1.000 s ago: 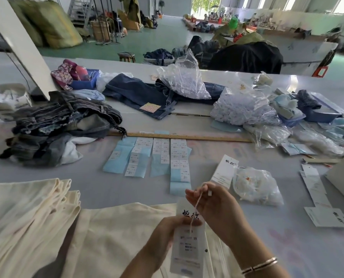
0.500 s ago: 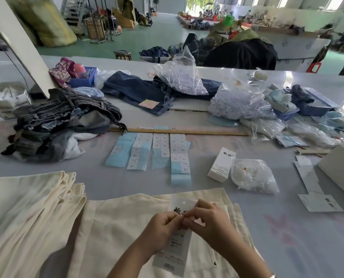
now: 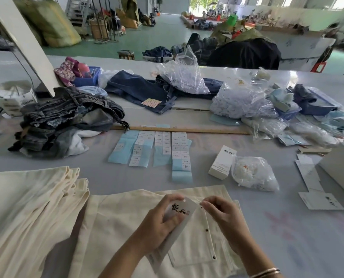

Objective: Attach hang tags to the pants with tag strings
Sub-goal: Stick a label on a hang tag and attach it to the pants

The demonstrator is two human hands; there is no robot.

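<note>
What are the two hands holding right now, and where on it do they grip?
The left hand grips the hang tag round its middle, over the cream pants. The right hand pinches something thin by the tag's top corner, probably the tag string; too fine to confirm.

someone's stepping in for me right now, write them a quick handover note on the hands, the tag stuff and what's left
Left hand grips the hang tag over the cream pants.
Right hand pinches near the tag's top corner; the tag string is too fine to make out there.
Spare tags sit in the white box; beside it is a clear bag, contents unclear.
More cream pants are stacked at left.
Done: tag in hand at the pants. Left: secure this tag, then the stack.
</note>
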